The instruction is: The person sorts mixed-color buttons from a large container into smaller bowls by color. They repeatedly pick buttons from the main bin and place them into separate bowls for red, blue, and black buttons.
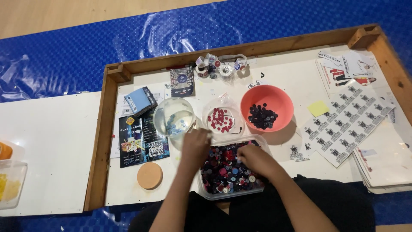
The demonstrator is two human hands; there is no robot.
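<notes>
A clear rectangular tub [262,144] in front of me is full of mixed red, dark and pale buttons [227,169]. My right hand [254,157] rests in the buttons, fingers curled among them. My left hand [195,145] hovers at the tub's left rim, fingers bunched; what it holds cannot be seen. Behind the tub stand three bowls: a clear one with blue buttons [174,118], a clear one with red buttons [221,119], and a coral one with dark buttons [267,108].
All stands on a white board with a wooden frame [99,141]. A round tan disc [149,175] lies at left beside leaflets [142,137]. Sticker sheets [349,122] and a yellow note [318,108] lie at right. Small rolls [219,65] sit at the back.
</notes>
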